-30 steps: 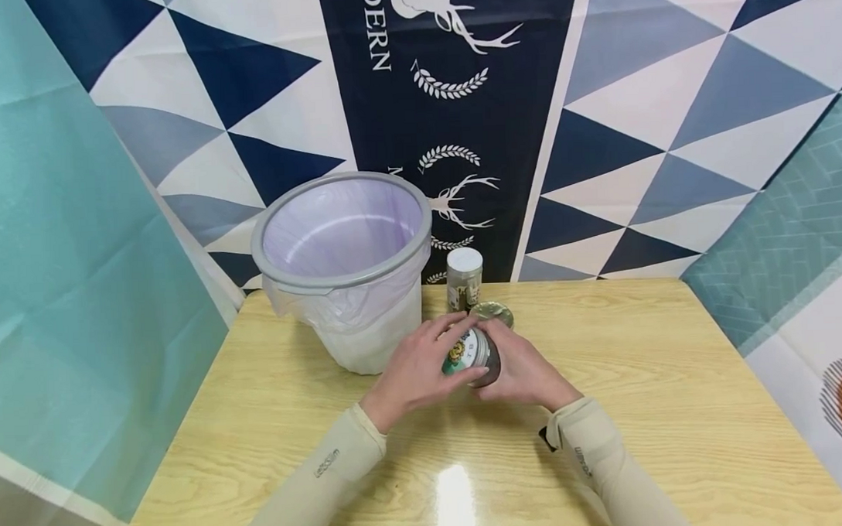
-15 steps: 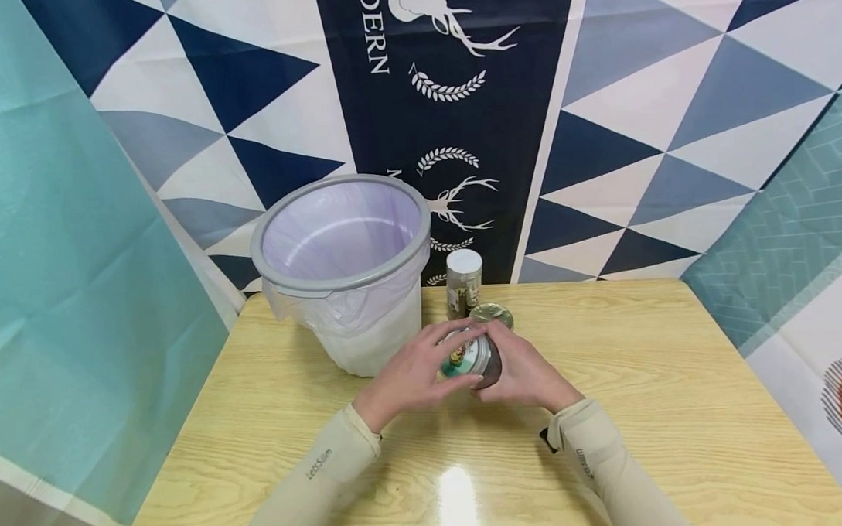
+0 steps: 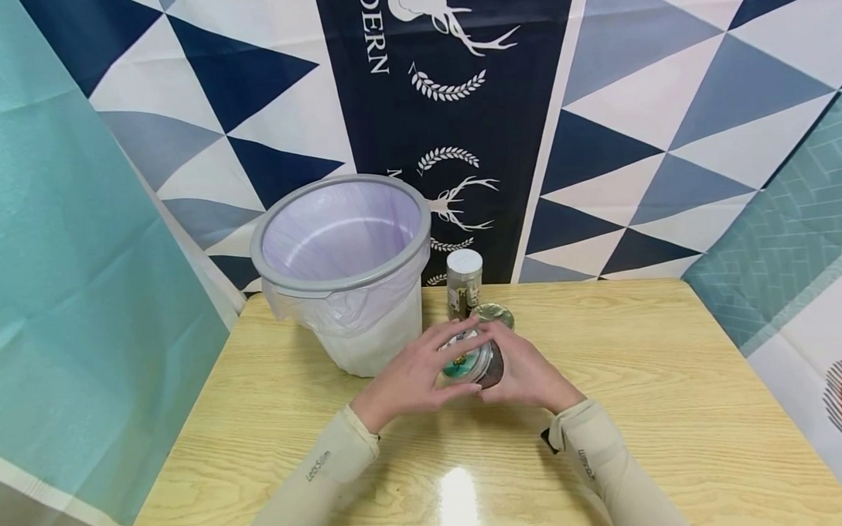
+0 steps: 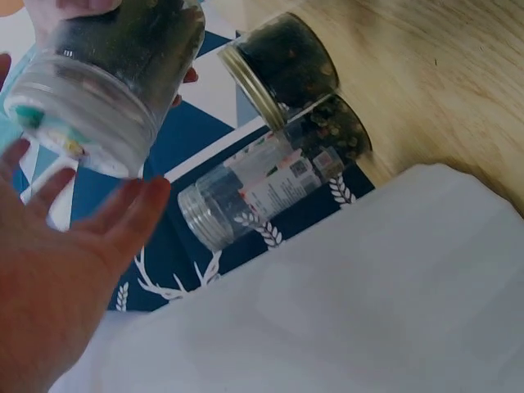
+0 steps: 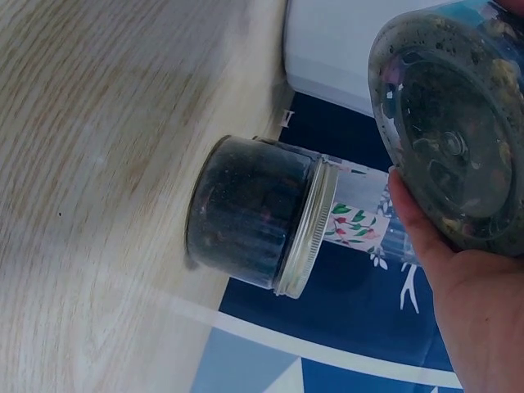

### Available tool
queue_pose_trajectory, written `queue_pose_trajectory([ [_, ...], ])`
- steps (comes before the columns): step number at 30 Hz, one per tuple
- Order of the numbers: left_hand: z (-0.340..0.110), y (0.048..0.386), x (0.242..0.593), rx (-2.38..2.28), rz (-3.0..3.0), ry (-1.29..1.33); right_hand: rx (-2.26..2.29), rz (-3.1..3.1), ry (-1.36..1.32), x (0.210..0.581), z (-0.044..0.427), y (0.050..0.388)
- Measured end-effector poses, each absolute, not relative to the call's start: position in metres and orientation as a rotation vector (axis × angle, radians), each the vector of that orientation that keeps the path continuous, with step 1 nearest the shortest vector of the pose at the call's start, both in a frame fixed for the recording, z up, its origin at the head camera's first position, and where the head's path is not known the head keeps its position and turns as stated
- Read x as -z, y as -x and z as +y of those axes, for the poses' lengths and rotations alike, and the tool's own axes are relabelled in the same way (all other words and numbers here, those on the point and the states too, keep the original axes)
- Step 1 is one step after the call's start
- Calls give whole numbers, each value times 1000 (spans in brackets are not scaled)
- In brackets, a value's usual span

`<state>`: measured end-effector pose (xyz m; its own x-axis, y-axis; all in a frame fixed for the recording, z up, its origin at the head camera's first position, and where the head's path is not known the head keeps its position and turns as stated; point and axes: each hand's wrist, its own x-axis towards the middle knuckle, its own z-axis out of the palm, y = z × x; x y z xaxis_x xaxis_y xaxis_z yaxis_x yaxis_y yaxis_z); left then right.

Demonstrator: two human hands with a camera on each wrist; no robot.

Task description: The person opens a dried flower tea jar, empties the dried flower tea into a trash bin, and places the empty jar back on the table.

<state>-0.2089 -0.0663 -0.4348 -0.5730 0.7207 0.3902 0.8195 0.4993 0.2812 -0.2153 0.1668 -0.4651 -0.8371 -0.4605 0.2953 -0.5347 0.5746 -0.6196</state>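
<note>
In the head view, a clear jar (image 3: 493, 369) with dark contents is held tilted above the table, its lid (image 3: 461, 365) towards the left. My right hand (image 3: 527, 372) grips the jar's body from the right; in the right wrist view the jar's round base (image 5: 450, 139) faces the camera. The fingers and thumb of my left hand (image 3: 419, 368) are spread round the lid's rim. Seen from the left wrist, the lid (image 4: 82, 115) is pale with a green printed top, and the fingertips (image 4: 151, 196) lie close to its edge.
A short jar with a gold lid (image 3: 495, 315) stands just behind the hands. Beside it is a tall clear jar with a white top (image 3: 465, 281). A bin lined with a thin bag (image 3: 374, 319) stands at the left on the wooden table (image 3: 641, 379), before a patterned cloth.
The left hand's fingers have shifted round the lid and cover more of its top. The lid's green print shows at a different angle. The right hand keeps its grip almost in place.
</note>
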Motion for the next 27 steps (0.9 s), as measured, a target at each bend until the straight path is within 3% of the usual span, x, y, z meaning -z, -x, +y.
queue_pose_trajectory([
  [6, -71, 209, 435, 678, -2520, 1364, -1149, -2692, -873, 466, 165, 214],
  [16, -66, 212, 432, 801, -2606, 1133, -1159, -2688, -830, 465, 166, 214],
  [27, -73, 212, 431, 857, -2659, 1233, -1187, -2687, -853, 467, 169, 214],
])
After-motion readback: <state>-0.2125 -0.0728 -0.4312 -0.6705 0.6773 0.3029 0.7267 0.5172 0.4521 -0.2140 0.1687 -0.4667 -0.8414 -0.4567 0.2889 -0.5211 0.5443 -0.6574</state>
